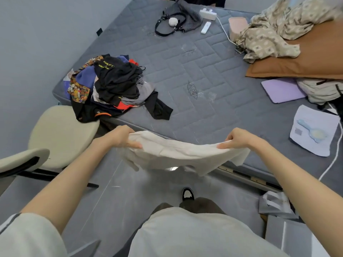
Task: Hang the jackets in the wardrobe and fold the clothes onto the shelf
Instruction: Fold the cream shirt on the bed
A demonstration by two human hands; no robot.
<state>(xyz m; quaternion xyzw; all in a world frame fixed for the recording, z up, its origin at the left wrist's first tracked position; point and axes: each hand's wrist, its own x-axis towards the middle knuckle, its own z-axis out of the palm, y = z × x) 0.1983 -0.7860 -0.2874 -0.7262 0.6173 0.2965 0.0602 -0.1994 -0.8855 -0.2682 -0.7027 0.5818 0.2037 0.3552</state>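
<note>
A cream-white garment (178, 154) hangs stretched between both hands, in the air just in front of the near edge of the grey mattress (185, 71). My left hand (122, 137) grips its left end, thumb on top. My right hand (239, 138) grips its right end the same way. The cloth sags in the middle and its lower corners dangle toward the floor. A heap of unfolded clothes (111, 88), mostly black with blue, orange and patterned pieces, lies on the mattress's near left corner. No wardrobe or shelf is in view.
A beige chair (61, 134) stands left of me against the bed. On the mattress lie a black bag (178, 19), a power strip (207, 13), a brown pillow (306, 58) under a patterned blanket (274, 32), a purple sheet (282, 89) and a hairbrush (313, 133). Boxes (282, 219) sit on the floor at right.
</note>
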